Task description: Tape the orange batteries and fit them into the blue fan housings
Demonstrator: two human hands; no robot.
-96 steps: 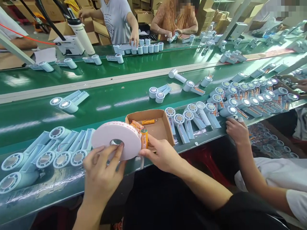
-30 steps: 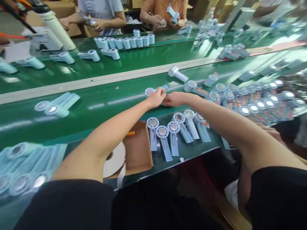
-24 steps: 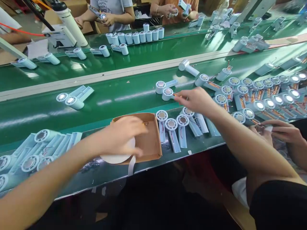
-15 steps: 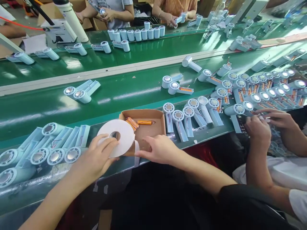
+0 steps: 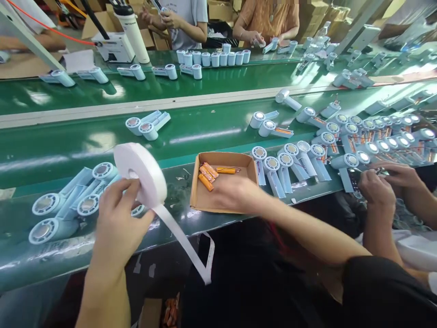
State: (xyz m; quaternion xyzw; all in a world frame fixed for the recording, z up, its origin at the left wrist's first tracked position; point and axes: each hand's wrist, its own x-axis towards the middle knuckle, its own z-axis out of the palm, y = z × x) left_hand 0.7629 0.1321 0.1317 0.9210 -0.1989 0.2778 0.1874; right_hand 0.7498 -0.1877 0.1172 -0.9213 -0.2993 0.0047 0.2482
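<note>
My left hand [image 5: 118, 223] holds a white roll of tape [image 5: 141, 171] up above the front edge of the green belt; a loose strip hangs from it down past the edge. My right hand [image 5: 235, 193] reaches into a shallow cardboard tray [image 5: 205, 200], fingers spread, close to several orange batteries [image 5: 207, 175] lying in its far corner. I cannot tell whether it touches one. Pale blue fan housings [image 5: 68, 205] lie in a cluster left of the roll, and another row [image 5: 283, 166] lies right of the tray.
A co-worker's hands [image 5: 385, 182] work at the right among many fan housings [image 5: 372, 136]. Two pairs of housings [image 5: 146, 125] lie mid-belt. Two people stand at the far belt behind a row of white cylinders [image 5: 211, 58] and a white machine [image 5: 118, 45].
My left hand has lifted the tape roll off the tray's corner and turned it on edge to the left. My right hand has moved from the tray's front edge into the tray.
</note>
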